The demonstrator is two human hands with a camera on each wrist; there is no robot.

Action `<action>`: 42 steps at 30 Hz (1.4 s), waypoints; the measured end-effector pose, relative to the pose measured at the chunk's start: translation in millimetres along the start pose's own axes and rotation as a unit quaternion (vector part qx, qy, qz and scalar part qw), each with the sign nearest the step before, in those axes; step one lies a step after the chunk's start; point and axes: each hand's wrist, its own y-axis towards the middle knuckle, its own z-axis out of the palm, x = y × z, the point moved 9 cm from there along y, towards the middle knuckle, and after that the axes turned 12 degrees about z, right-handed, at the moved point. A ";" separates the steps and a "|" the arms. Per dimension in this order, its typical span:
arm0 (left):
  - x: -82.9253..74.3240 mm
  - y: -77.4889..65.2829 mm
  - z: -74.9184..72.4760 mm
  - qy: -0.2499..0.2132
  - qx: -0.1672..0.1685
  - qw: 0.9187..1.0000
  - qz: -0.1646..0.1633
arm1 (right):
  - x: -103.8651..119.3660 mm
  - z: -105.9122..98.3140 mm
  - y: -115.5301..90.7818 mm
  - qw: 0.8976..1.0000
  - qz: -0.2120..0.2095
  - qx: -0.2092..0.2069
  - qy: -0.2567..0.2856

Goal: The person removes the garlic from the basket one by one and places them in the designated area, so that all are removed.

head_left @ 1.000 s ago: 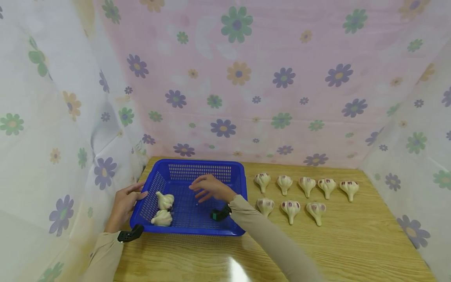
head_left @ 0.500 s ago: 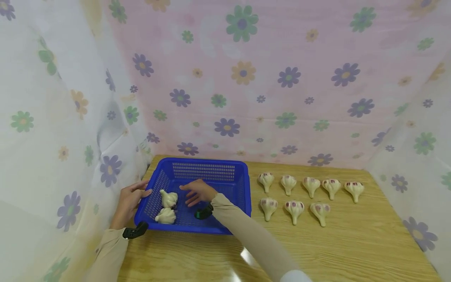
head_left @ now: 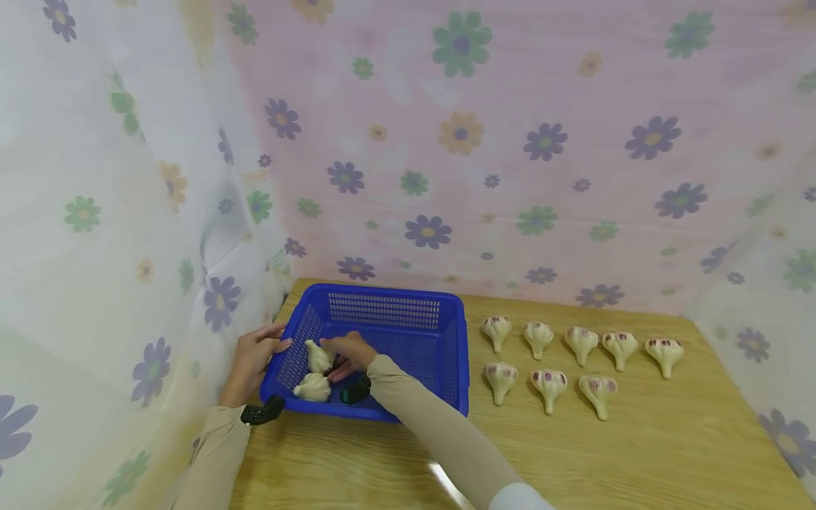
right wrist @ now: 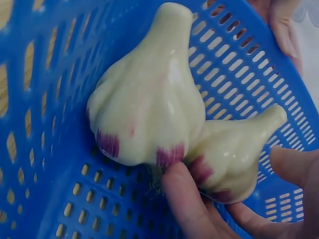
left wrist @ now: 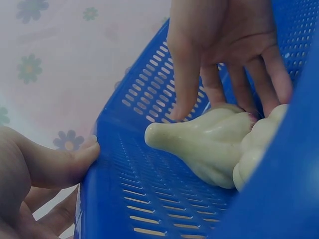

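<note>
Two white garlic bulbs with purple marks lie at the left end of a blue plastic basket (head_left: 459, 340). The nearer bulb (head_left: 312, 387) sits beside the farther bulb (head_left: 319, 358), whose stem points left. My right hand (head_left: 352, 352) reaches down into the basket around the farther bulb. In the right wrist view its thumb (right wrist: 296, 166) and fingers (right wrist: 184, 199) lie on either side of that bulb's base, fingertips right at it. At the basket's left side my left hand (head_left: 253, 358) holds the rim, thumb on the edge (left wrist: 89, 154) and fingers outside.
Several more garlic bulbs stand in two rows on the wooden table (head_left: 663, 439), right of the basket; the front row includes a bulb (head_left: 550, 388). Flowered cloth (head_left: 382, 142) hangs behind and at both sides, close to my left hand.
My right hand has moved left and down inside the basket to the farther garlic bulb. My left hand keeps its place on the rim. The head view has shifted slightly left.
</note>
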 end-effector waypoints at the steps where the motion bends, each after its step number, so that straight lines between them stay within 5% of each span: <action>1: -0.3 0.4 0.8 0.001 0.002 1.000 0.001 | -0.1 0.3 0.3 1.000 -0.002 -0.003 0.002; 11: -0.4 -0.1 1.5 0.017 0.004 1.000 0.001 | 7.0 5.5 5.6 0.998 -0.021 -0.056 -0.015; 19: -1.5 -0.5 1.7 0.015 0.000 1.000 -0.002 | 13.1 11.9 11.1 0.998 -0.053 -0.007 0.030; 29: 0.9 -0.2 2.0 0.018 0.002 1.000 -0.009 | 21.4 10.7 6.7 0.995 -0.075 -0.019 0.055; 42: 2.2 1.7 -0.1 0.024 -0.002 1.000 -0.009 | 26.7 -16.7 -10.4 0.994 -0.111 0.008 0.018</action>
